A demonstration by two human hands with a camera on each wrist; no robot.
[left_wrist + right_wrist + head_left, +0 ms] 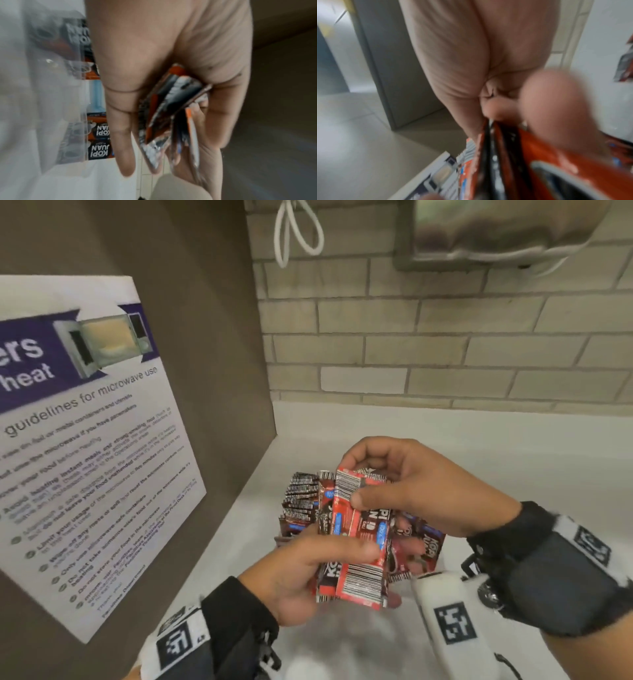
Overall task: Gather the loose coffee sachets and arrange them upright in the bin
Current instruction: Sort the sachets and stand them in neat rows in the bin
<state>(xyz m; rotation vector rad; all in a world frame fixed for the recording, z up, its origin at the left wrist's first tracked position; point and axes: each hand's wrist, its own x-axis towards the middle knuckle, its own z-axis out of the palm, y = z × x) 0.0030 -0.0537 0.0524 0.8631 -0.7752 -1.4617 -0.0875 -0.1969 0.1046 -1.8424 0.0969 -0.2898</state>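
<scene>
Both hands hold one stack of red and black coffee sachets (359, 546) above the white counter. My left hand (382, 575) grips its lower end, thumb on the front and fingers behind. At the upper end my right hand (354, 481) pinches the stack. Just behind stands the clear bin (279, 539), with several sachets (301, 501) upright in a row inside. The left wrist view shows my left hand (163, 121) round the sachets' edges (164, 105), and the bin's clear wall (51, 94). In the blurred right wrist view my right hand (488, 115) holds the stack (513, 162).
A brown panel with a microwave guidelines poster (85, 440) closes the left side. A tiled wall (445, 354) stands behind the white counter (513, 457). More sachets (421, 546) show under my right hand. A white cable loop (294, 231) and a metal dispenser (496, 231) hang above.
</scene>
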